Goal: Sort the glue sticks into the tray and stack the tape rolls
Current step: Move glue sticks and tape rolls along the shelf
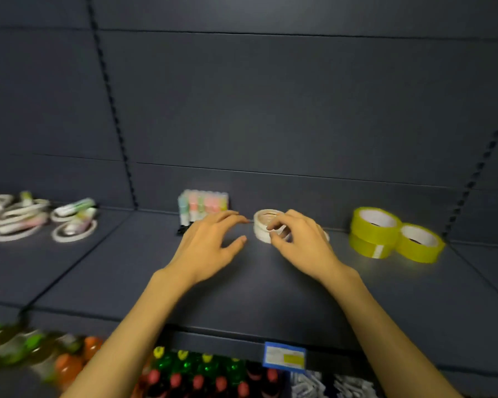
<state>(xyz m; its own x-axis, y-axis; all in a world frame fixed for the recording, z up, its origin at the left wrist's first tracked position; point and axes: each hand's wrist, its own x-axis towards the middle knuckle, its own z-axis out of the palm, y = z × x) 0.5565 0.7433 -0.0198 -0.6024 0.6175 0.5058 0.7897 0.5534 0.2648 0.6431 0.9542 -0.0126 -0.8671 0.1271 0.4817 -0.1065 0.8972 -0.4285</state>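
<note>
Both hands over the dark grey shelf (270, 282): right hand (302, 245) has fingers curled on a small stack of white tape rolls (263, 225) mid-shelf, left hand (210, 239) is spread open just left of the stack, holding nothing. Pastel glue sticks (203, 205) stand upright in a black tray (184, 228) behind the left hand; three yellow tape rolls (391, 235), two stacked, sit to the right. Loose white tape rolls and glue sticks (38, 218) are heaped far left, blurred.
</note>
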